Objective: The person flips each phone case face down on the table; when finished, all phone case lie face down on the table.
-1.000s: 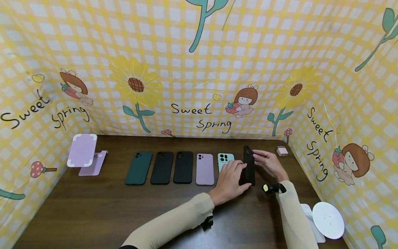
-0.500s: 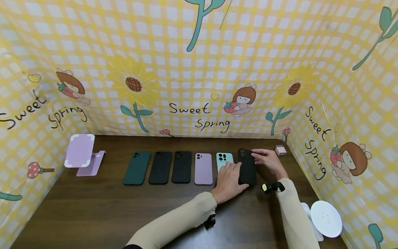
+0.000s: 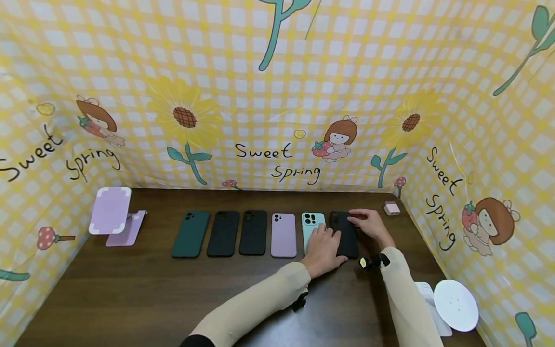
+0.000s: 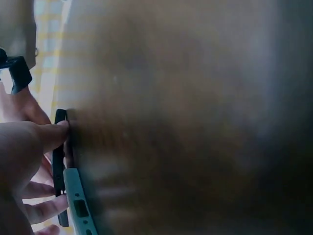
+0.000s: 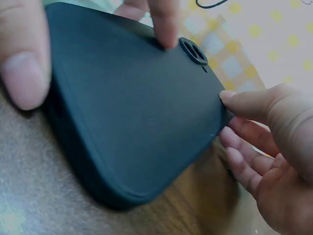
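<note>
A black phone case lies at the right end of a row, back side up and its right edge slightly raised in the right wrist view. My right hand pinches its right edge near the camera hole, thumb on top and fingers beneath. My left hand holds it from the left and below, with the thumb at its bottom edge and the fingers along its left side. Partly under my left hand is a mint phone case, set close beside the black one. A lilac phone case lies left of that.
Further left in the row lie two more black cases and a dark green case. A lilac stand is at the far left. At the right are a small pink-white charger and a white round stand. Patterned cloth walls surround the table.
The black phone case has tipped from standing on its long edge to lying nearly flat, back side up. Both hands stay on it, and my left hand has shifted slightly right.
</note>
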### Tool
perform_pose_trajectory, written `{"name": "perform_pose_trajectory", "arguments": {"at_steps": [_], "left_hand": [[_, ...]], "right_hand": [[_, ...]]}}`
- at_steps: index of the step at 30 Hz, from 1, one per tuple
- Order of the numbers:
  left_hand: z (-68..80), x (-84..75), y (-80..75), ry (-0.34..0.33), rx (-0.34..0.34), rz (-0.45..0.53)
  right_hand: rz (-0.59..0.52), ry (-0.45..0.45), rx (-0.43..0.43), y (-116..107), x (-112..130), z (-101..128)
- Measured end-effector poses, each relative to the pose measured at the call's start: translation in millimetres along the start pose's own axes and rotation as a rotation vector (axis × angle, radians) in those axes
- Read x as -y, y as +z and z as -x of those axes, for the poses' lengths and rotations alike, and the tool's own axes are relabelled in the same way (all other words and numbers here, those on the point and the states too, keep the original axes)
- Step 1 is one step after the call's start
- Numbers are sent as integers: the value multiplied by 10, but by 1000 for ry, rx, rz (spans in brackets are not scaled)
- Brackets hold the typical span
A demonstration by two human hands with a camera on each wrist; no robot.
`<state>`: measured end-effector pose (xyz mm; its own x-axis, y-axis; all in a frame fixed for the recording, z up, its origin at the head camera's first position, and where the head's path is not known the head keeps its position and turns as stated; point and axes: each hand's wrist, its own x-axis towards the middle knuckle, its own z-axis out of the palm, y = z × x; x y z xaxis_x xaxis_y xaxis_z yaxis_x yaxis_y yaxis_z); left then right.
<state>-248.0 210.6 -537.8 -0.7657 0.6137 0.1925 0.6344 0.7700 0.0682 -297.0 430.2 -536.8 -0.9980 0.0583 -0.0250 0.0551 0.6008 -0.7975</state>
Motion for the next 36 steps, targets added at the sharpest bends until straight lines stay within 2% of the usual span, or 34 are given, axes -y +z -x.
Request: {"name": "perform_pose_trajectory", "arguments": {"at_steps": [5,12,17,20,23,26,28,31,36], "left_hand": [[11,37,-39,8,22,-44],[16,122,-78,-9,44,-80],[12,179,-66,16,64,-100],[35,241,-99,44,59,-36],[98,329,-207,78,46,94],[204,419,-354,128,37,242],[312,488,-436,167,30,308],[530,626,-531,229,23,381],[977,938,-655,300,9,439]], "right_hand": [[66,-16,-5,102,9,-37],[112,-64,-59,257,50,-99],[143,-77,-74,313,58,-121],[170,-101,-91,300,85,-97],[161,-116,-166,266,132,-20],[127,-169,-243,230,226,93],[109,-222,-246,232,330,186],[136,-338,-182,309,532,337],[227,-549,-7,516,845,693]]}}
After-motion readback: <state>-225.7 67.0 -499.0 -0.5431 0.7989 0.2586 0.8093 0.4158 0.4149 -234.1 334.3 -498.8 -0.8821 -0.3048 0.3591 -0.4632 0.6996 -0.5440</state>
